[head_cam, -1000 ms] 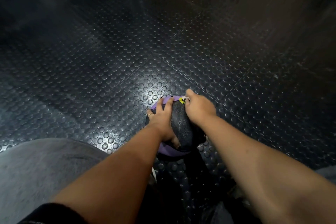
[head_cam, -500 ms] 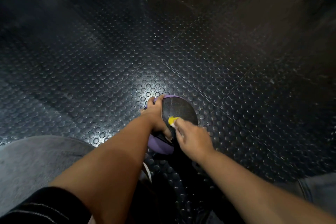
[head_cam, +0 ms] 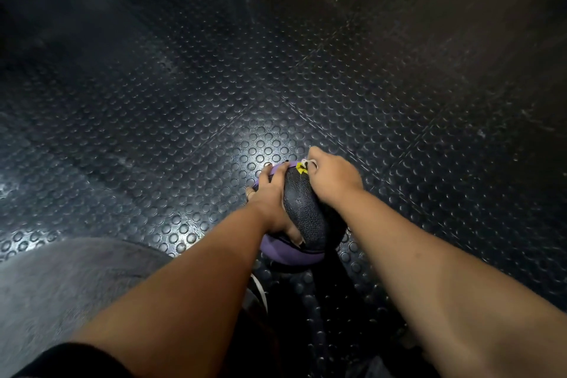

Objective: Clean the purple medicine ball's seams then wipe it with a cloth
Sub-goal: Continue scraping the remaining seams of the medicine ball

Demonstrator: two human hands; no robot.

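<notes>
The purple and black medicine ball (head_cam: 302,221) sits on the studded black rubber floor (head_cam: 184,132) just in front of me. My left hand (head_cam: 271,199) grips its left side, fingers spread over the top edge and thumb on the near black panel. At the ball's far top, my right hand (head_cam: 333,179) pinches a small yellow and white brush (head_cam: 302,167), whose head touches the seam between the black and purple panels. Most of the ball's right side is hidden under my right hand and wrist.
My grey trouser knee (head_cam: 70,288) fills the lower left. A white-edged shoe (head_cam: 259,290) shows below the ball, between my forearms. Studded floor tiles stretch on all sides, darker toward the far right.
My right hand has carried the small brush from the near middle of the black panel back up to the ball's far top seam. My left hand keeps its hold on the ball.
</notes>
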